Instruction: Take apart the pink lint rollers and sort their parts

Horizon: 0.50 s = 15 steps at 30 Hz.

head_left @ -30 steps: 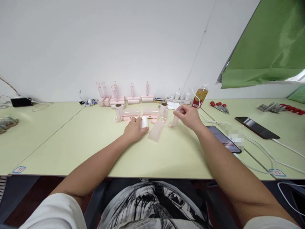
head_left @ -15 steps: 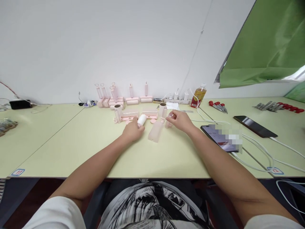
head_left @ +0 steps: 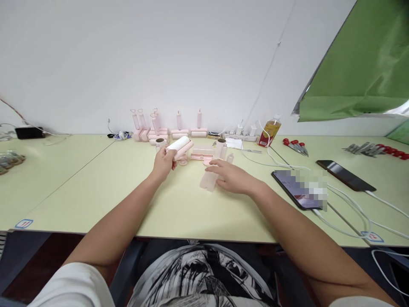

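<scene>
My left hand point(head_left: 164, 164) is closed around the near end of a pink lint roller point(head_left: 180, 147) with a white roll in it, tilted and raised over the table. My right hand point(head_left: 234, 175) has its fingers stretched out above a frosted plastic cover point(head_left: 208, 181) lying on the table; whether it touches the cover I cannot tell. Beyond it lie an open pink casing point(head_left: 202, 157) and a round pink cap point(head_left: 183, 162). A cardboard-cored roll point(head_left: 221, 149) stands upright behind my right hand, next to a small clear handle piece point(head_left: 230, 158).
Several pink lint rollers point(head_left: 179, 128) stand along the wall. To the right are a drink bottle point(head_left: 270, 131), red-handled pliers point(head_left: 295, 146), a phone point(head_left: 295, 189) with a white cable, and another dark phone point(head_left: 345, 175). A power strip point(head_left: 241, 137) lies at the back.
My left hand has moved left and lifted; the white roll now sits in the pink roller body. My right hand let go of the small clear piece and moved left over the frosted cover.
</scene>
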### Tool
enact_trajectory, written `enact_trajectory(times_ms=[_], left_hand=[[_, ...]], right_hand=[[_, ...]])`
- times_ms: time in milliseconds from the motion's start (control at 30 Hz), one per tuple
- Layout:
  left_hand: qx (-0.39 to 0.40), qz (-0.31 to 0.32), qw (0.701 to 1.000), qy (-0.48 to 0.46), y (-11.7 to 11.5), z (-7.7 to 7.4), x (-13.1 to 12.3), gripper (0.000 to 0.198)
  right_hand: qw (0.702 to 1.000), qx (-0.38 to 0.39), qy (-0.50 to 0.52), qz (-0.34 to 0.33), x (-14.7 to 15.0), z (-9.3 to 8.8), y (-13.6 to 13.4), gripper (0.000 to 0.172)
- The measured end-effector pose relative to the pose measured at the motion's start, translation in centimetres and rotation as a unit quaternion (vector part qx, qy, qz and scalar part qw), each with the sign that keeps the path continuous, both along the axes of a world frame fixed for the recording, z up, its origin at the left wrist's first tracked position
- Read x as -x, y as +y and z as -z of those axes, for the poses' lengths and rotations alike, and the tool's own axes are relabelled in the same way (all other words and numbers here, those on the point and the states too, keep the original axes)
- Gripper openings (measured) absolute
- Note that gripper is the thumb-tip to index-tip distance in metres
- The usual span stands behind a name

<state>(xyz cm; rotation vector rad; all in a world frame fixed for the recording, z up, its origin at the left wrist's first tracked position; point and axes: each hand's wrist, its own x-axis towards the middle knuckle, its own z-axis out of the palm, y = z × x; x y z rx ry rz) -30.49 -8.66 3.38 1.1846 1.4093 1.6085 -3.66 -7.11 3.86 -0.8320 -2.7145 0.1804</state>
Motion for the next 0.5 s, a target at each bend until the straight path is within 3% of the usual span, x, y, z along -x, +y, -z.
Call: enact_trajectory(times_ms=[100,300,400,500], left_hand=[[-0.026,0.002,0.999,-0.021,-0.1,0.0,-0.2,0.02],[-0.049,0.024,0.997,-0.062,-0.5,-0.3,-0.7,0.021],[-0.046,0.021,0.996,-0.07,-0.5,-0.3,-0.8,0.024],[-0.046,0.017,0.996,-0.075,-0.5,-0.2,-0.9,0.023]], right_hand=[[0.998,0.02,-0.055,0.036,1.4,1.2,0.1,0.049],[0.989,-0.004,-0.05,0.139,4.6,2.6,0.0,0.041],[0.986,-0.042,-0.049,0.152,5.6,2.0,-0.1,0.04],[0.982,-0.068,-0.061,0.167,6.2,0.0,1.2,0.04]])
